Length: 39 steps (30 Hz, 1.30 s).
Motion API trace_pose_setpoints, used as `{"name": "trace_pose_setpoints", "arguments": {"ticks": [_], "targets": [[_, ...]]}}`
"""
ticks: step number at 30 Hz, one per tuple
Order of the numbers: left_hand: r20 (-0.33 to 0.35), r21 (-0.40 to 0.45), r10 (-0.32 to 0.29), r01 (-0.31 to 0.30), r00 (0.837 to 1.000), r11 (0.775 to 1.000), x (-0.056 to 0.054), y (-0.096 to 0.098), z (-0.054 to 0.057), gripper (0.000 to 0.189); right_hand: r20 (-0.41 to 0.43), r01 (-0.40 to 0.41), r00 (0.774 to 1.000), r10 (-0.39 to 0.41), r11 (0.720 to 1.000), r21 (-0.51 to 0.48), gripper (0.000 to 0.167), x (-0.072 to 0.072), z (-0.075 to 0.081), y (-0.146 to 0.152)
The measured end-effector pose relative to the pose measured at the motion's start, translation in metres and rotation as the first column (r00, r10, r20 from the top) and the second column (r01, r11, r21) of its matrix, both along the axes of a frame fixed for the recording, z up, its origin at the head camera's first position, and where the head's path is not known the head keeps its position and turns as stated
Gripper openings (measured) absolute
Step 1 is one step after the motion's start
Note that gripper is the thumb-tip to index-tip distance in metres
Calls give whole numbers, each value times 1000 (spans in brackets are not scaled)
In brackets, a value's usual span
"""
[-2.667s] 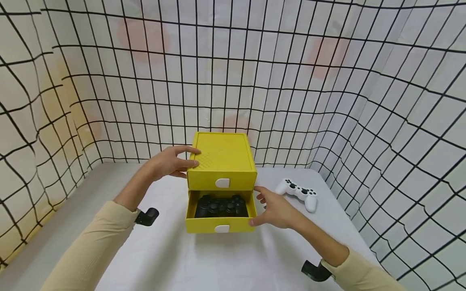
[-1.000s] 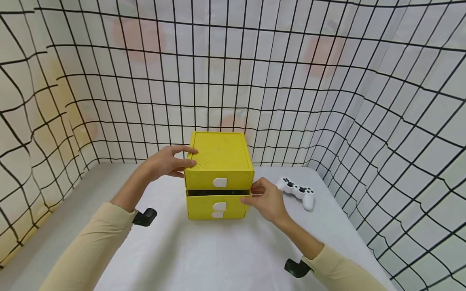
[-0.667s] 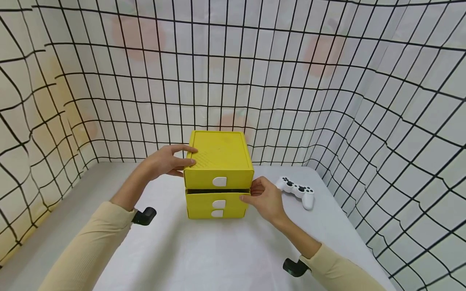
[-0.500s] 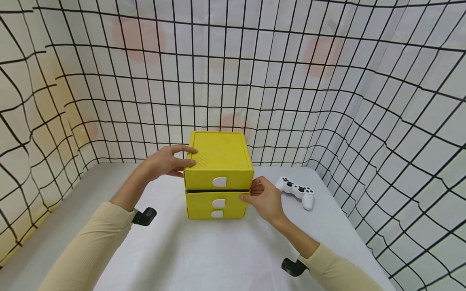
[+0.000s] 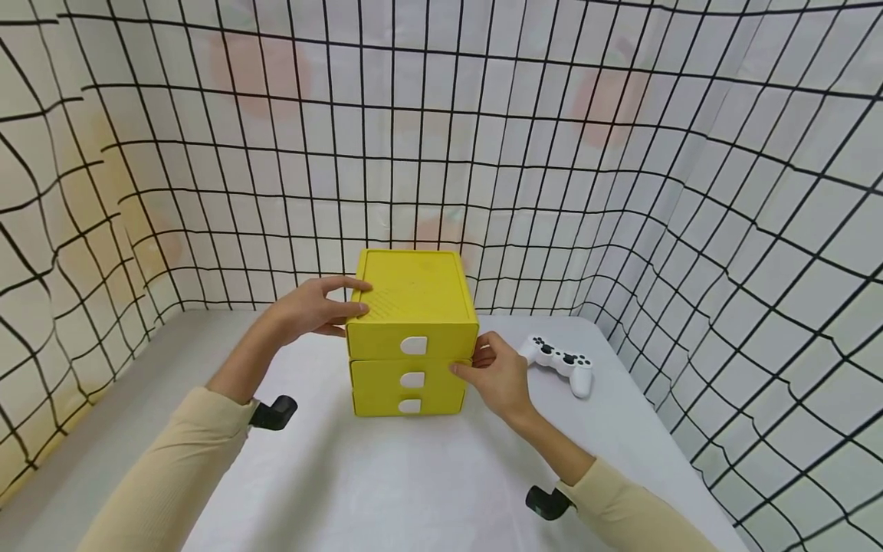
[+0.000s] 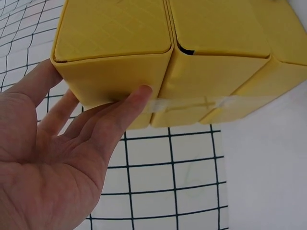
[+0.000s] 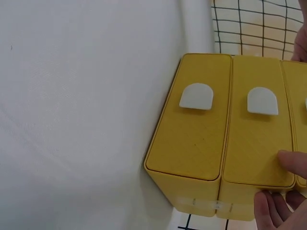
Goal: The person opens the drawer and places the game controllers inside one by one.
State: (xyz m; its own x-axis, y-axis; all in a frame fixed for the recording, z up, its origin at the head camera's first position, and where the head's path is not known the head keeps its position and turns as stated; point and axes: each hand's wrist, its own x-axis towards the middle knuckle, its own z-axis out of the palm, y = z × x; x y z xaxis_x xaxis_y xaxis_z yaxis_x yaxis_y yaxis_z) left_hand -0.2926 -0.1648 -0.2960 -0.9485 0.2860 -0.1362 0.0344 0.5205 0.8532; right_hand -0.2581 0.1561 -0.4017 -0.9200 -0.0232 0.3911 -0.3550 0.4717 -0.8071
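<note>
Middle drawer (image 5: 407,376) has slid flush, none left ajar, right hand (image 5: 501,381) pinching it, left hand (image 5: 308,308) spread, controller (image 5: 569,362) near tabletop's (image 5: 607,429) right edge.

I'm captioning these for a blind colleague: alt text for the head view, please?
A yellow box with three closed drawers stands on a white table, a person's left hand on its top left edge, the right hand touching the middle drawer. A white game controller lies to the right; black netting stands behind.

3 drwrs (image 5: 378,376), 2 hnds (image 5: 506,379), 1 ctrlr (image 5: 560,360)
</note>
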Motion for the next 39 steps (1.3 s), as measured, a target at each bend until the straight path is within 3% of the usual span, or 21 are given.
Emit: {"name": "trace_pose_setpoints", "arguments": {"ticks": [17, 27, 39], "targets": [[-7, -3, 7, -7, 1000, 1000, 2, -1, 2, 57, -42, 37, 998, -36, 999, 9, 35, -3, 1, -6], [2, 9, 7, -7, 1000, 1000, 2, -2, 2, 58, -63, 6, 998, -4, 1000, 27, 34, -5, 2, -4], [14, 26, 2, -3, 1000, 1000, 1, -2, -1, 57, 41, -19, 999, 15, 994, 112, 26, 5, 15, 9]]}}
